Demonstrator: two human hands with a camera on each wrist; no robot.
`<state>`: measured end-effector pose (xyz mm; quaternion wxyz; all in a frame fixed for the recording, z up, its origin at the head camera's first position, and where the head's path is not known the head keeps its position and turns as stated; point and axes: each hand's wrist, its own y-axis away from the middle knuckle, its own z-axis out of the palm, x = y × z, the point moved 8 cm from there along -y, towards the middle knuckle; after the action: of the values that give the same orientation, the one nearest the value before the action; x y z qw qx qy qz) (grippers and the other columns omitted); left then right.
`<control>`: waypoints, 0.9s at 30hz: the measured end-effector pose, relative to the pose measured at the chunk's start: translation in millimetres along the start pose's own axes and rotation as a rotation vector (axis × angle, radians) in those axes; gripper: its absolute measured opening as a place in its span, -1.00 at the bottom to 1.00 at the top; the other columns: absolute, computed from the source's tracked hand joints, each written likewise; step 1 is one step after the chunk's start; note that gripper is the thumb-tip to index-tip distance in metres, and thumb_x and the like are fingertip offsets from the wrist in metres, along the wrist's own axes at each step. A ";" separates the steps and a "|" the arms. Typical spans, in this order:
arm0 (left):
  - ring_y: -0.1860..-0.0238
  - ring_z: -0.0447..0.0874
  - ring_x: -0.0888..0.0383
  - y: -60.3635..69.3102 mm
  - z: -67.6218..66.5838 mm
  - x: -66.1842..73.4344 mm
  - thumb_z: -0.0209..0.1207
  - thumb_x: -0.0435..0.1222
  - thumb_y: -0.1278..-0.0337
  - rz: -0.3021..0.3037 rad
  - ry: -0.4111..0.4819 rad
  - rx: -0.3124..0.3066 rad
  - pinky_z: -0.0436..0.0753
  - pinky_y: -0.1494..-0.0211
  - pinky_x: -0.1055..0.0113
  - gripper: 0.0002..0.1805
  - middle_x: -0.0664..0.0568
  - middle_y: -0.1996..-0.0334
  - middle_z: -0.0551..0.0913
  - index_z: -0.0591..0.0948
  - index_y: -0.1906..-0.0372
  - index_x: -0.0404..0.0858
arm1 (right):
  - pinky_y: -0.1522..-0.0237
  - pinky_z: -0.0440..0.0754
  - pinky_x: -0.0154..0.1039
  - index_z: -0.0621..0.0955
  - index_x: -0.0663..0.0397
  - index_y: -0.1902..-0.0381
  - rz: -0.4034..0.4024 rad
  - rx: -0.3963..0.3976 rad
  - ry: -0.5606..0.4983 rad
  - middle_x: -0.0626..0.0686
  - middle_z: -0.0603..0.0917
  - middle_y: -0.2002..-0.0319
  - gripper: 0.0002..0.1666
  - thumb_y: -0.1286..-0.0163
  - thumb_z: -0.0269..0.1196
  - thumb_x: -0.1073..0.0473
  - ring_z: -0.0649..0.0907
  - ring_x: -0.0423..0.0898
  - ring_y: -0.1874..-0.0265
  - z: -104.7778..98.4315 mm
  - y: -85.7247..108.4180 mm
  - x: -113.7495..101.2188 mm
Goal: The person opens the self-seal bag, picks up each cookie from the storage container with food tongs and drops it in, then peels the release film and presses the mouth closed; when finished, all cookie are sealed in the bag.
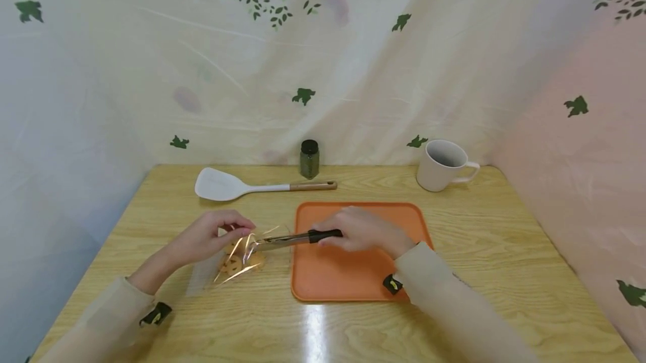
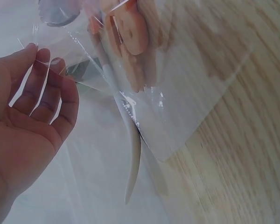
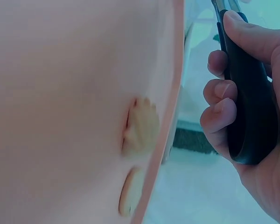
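Right-wrist view: two biscuits [image 3: 143,127] seem done, inside orange tray's [image 1: 323,279] edge; my right hand [image 1: 359,231] clamps black-handled tongs [image 1: 323,235], left hand [image 1: 204,235] pinches clear, unemptied bag [image 2: 186,107].

Glare streaks the table [image 1: 315,332] and clear bag [image 1: 237,274] under soft light.

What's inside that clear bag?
The bag holds brown cookies, which show through its side. The tongs seem to reach in too. Glare and overlapping cookies hide the rest, so I can't tell how many there are or whether the tongs grip one.
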<state>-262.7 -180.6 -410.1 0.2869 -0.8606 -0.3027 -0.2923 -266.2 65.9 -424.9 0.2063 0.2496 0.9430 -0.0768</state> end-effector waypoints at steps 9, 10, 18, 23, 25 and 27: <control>0.27 0.71 0.06 -0.6 -0.2 1.7 0.24 -0.42 -0.37 -0.029 -0.006 -0.012 0.69 0.22 0.29 -0.83 0.00 0.21 0.76 0.73 0.03 -0.24 | 0.15 0.57 -0.44 0.65 -0.11 -0.26 -0.058 -0.022 -0.047 -0.17 0.70 -0.11 -0.61 -0.56 0.20 -0.01 0.62 -0.42 0.24 12.4 -29.4 -13.8; 0.27 0.71 0.06 -0.8 -0.1 1.9 0.24 -0.43 -0.37 -0.026 -0.007 -0.010 0.69 0.22 0.29 -0.83 0.00 0.21 0.76 0.73 0.04 -0.25 | 0.20 0.56 -0.46 0.65 -0.11 -0.27 -0.051 -0.029 -0.043 -0.16 0.70 -0.11 -0.59 -0.55 0.20 -0.03 0.61 -0.43 0.28 13.9 -31.8 -14.9; 0.28 0.70 0.06 -2.5 -0.2 2.5 0.24 -0.45 -0.36 -0.013 -0.004 -0.006 0.69 0.22 0.29 -0.80 -0.01 0.21 0.75 0.73 0.02 -0.21 | 0.53 0.28 -0.40 0.57 0.02 -0.35 0.005 -0.053 -0.046 -0.12 0.76 0.14 -0.46 -0.54 0.21 -0.07 0.34 -0.31 0.64 16.3 -39.0 -19.7; 0.28 0.70 0.08 -2.9 0.0 1.7 0.24 -0.44 -0.36 -0.023 -0.001 -0.009 0.69 0.23 0.29 -0.80 -0.01 0.19 0.75 0.73 0.01 -0.21 | 0.49 0.35 -0.43 0.57 0.04 -0.34 -0.001 -0.033 -0.053 -0.06 0.73 -0.06 -0.49 -0.54 0.22 -0.02 0.37 -0.32 0.65 15.0 -40.2 -20.6; 0.28 0.70 0.09 -3.0 0.2 1.4 0.24 -0.43 -0.37 -0.027 -0.001 -0.010 0.69 0.23 0.29 -0.81 -0.01 0.19 0.75 0.73 0.02 -0.21 | 0.49 0.35 -0.44 0.58 0.03 -0.33 -0.001 -0.029 -0.046 -0.03 0.71 -0.12 -0.50 -0.54 0.23 -0.01 0.37 -0.33 0.66 14.9 -40.8 -20.7; 0.29 0.70 0.08 -3.2 0.5 1.6 0.24 -0.43 -0.37 -0.026 -0.001 -0.011 0.69 0.23 0.29 -0.81 -0.01 0.20 0.75 0.73 0.02 -0.20 | 0.50 0.34 -0.45 0.57 0.03 -0.34 0.002 -0.029 -0.036 -0.02 0.70 -0.13 -0.50 -0.54 0.24 -0.01 0.37 -0.34 0.67 15.0 -41.2 -21.0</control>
<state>-263.7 -177.6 -408.4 0.2784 -0.8582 -0.3124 -0.2971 -265.0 17.5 -427.7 0.2271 0.2460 0.9399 -0.0674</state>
